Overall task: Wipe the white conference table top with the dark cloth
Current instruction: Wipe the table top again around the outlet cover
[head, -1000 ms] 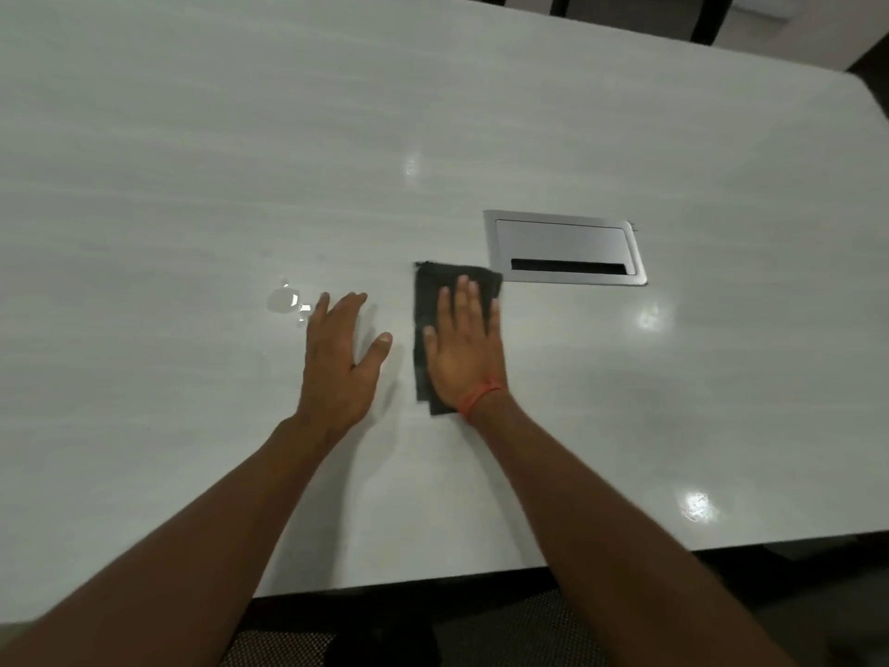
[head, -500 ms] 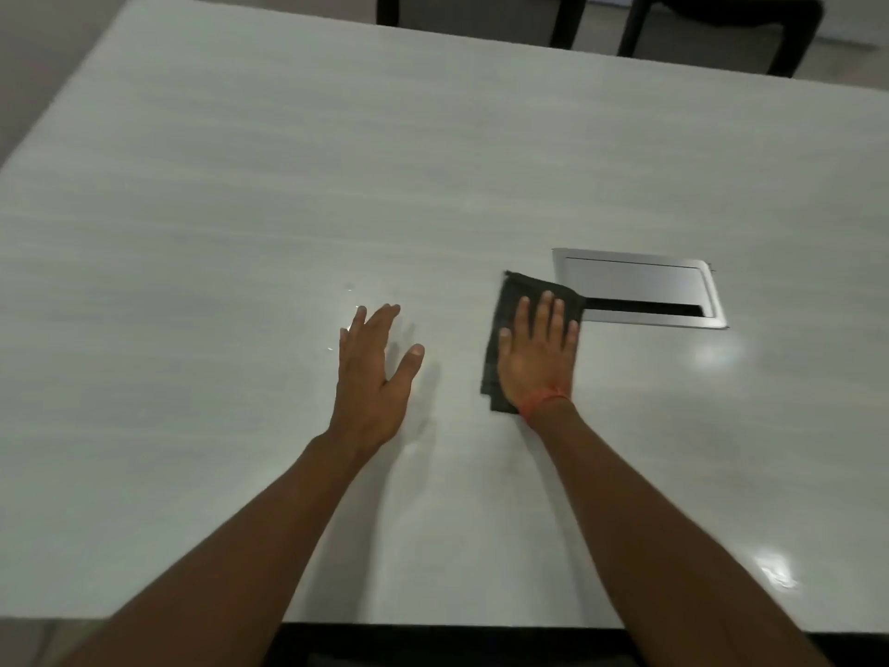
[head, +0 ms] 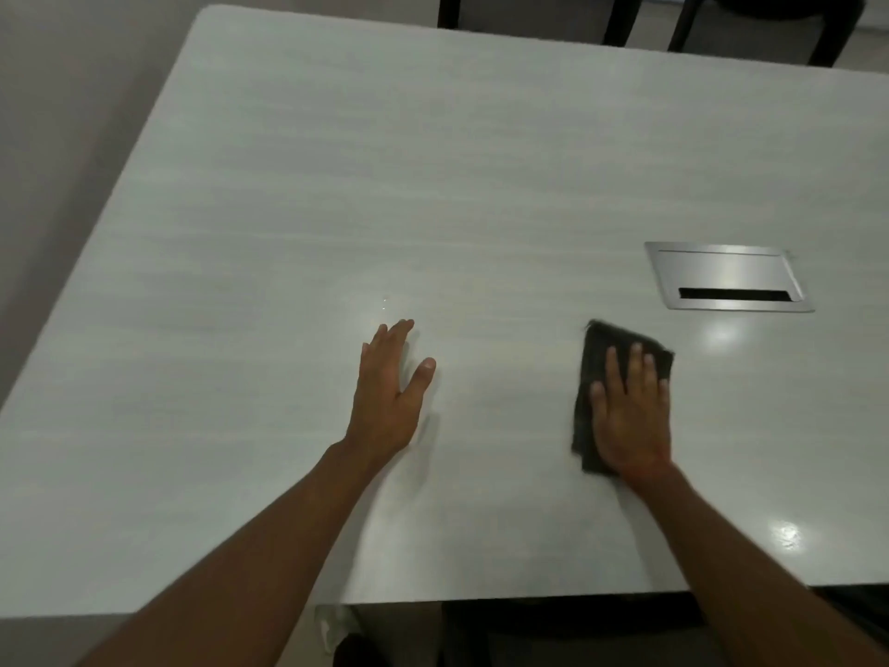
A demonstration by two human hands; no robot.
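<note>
Both hands lie flat, fingers extended: your right hand [head: 630, 416] has slid the dark folded cloth [head: 596, 358] away from your empty left hand [head: 389, 402], so the white bench [head: 433, 185] beyond your fingers remains unwiped.

Dark cloth [head: 596, 358] on white table [head: 433, 195]

Right hand [head: 630, 416] hides most of cloth [head: 596, 353]; surface [head: 433, 185] cut off right; chairs [head: 750, 26] cropped at top.

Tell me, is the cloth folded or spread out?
Folded, it seems: the cloth is a small pad, barely wider than the right hand pressing it flat.
</note>
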